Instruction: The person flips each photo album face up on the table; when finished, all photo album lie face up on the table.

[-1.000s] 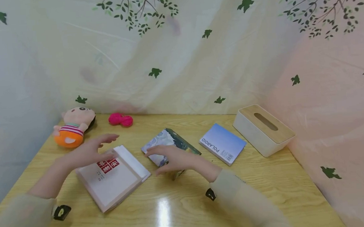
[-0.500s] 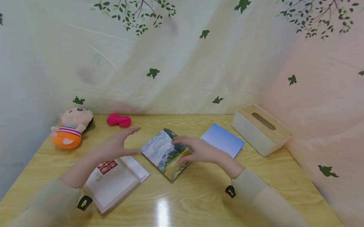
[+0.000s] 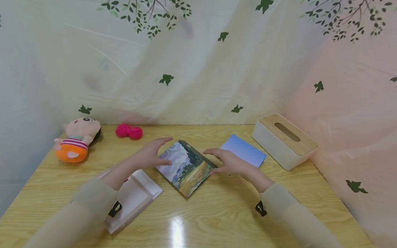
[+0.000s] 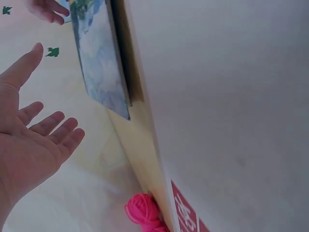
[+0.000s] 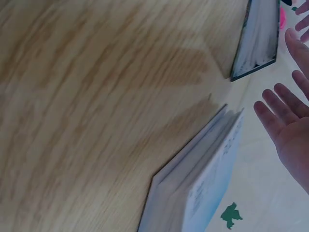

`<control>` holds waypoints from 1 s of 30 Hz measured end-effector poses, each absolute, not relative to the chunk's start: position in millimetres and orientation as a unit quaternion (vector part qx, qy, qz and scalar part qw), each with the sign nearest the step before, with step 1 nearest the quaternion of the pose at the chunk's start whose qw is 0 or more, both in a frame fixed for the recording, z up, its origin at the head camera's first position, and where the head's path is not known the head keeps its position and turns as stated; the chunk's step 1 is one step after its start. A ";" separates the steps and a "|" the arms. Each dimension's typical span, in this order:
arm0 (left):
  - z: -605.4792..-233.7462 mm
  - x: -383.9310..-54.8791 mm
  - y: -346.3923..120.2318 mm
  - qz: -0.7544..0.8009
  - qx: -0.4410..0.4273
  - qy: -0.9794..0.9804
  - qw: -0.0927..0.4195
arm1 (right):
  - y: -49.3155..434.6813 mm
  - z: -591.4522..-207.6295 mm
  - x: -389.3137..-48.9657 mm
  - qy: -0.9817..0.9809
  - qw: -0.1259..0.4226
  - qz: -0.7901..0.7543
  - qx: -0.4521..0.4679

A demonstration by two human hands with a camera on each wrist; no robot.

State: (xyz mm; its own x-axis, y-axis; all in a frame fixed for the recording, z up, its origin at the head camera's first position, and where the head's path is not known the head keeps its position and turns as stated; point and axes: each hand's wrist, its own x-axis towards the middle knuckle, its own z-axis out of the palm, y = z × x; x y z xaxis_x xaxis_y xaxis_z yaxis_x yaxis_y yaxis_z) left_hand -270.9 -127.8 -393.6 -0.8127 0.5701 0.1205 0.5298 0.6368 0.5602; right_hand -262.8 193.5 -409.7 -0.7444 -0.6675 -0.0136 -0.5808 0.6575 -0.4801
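The picture-covered book lies flat near the middle of the tabletop, between the person's left hand and right hand, and that placing is the relation that matters most here. It sits turned cornerwise, so that one corner points toward the left hand, the opposite corner toward the right, and another toward the person. From the head view the cover looks almost square, so its long axis cannot be told with confidence. The left fingers are spread, thumb well away from the rest, with the thumb seen across the left corner of the cover; the right fingers are likewise parted and loosely curved, beside the right corner. Each wrist view shows a gap between its own hand and the book, so both hands appear to hold nothing. Which hand is nearer is hard to judge, since each seems close to its own corner. The pale book lies partly beneath the left forearm, while the blue book lies just beyond the right hand, partly covered by it. Farther back are the tissue box at the right and, at the left, the pink yarn and plush doll.
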 end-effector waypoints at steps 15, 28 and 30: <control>-421.0 -306.2 -108.2 0.257 0.318 0.910 0.070 | 196.2 -421.5 -273.6 0.918 0.105 -0.190 -0.331; -424.9 -316.1 -105.6 0.275 0.304 0.907 0.100 | 195.2 -428.2 -275.0 0.916 0.111 -0.186 -0.338; -424.3 -317.8 -105.6 0.279 0.311 0.903 0.100 | 196.0 -427.8 -274.9 0.915 0.113 -0.189 -0.337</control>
